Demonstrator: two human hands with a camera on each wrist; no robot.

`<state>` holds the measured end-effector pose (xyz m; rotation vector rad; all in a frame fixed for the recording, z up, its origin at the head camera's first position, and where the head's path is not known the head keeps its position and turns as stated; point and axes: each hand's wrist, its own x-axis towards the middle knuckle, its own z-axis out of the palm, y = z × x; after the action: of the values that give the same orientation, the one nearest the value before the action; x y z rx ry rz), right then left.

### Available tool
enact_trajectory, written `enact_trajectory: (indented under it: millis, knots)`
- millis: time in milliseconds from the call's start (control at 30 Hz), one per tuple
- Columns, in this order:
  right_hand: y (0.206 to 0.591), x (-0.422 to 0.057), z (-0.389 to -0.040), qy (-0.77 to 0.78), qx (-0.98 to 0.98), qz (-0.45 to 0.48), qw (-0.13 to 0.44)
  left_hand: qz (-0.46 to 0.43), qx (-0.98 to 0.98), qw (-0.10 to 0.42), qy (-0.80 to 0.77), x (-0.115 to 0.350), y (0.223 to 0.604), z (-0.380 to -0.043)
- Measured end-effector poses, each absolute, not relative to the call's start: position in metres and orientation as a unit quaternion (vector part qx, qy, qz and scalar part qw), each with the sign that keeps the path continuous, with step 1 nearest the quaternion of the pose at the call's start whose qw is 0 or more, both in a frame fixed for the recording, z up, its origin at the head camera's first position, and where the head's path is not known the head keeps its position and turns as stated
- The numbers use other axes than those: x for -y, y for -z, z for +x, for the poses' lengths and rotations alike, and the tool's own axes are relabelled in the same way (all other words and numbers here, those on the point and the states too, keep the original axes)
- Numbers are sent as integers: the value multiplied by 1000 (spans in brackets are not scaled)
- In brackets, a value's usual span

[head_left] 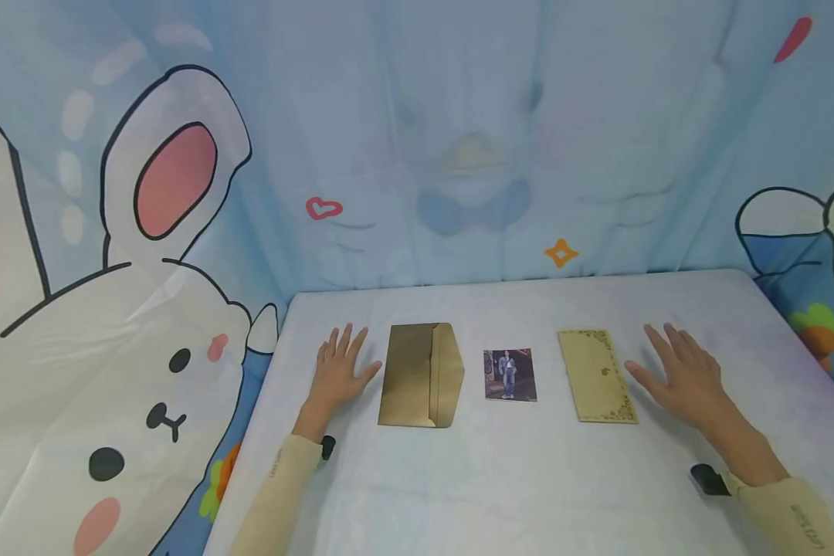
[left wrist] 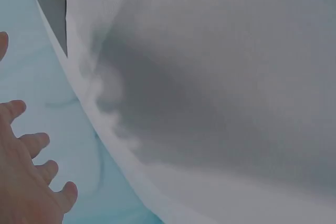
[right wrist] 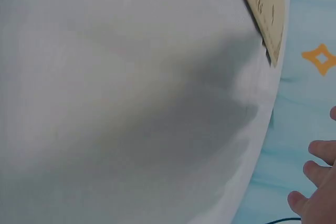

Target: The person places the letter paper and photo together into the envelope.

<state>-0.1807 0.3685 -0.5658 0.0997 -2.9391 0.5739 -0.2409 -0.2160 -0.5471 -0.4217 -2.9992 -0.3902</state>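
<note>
My left hand [head_left: 335, 372], fingers spread, hovers at the left of the white table, its thumb close to a gold envelope [head_left: 411, 374] whose flap lies unfolded toward the right. Between the hands lies a small square photo [head_left: 510, 375] of a standing figure in blue. Right of it is a pale gold card [head_left: 598, 376] with dark ornate corners. My right hand [head_left: 684, 378] is just beyond the card's right edge, fingers apart, holding nothing. In the right wrist view, part of the card [right wrist: 265, 9] shows at the top. Both wrist views show the hands' shadows on the cloth.
A white cloth [head_left: 500, 486] covers the table. Behind it hangs a light blue curtain [head_left: 389, 116] with printed hearts and stars. A large printed rabbit [head_left: 146, 386] fills the left side. Small black devices [head_left: 710, 479] sit at the wrists, by the beige sleeves.
</note>
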Motion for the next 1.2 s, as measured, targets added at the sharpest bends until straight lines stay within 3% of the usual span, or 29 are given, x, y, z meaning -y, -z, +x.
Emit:
enact_trajectory:
  millis: [667,1200]
  knots:
    - [559,-325,-178,-243,963,88,76,-172,974,32,141,178,550,-239]
    - [564,-289,-196,-235,963,113,58,-193,972,-11,136,149,556,-243]
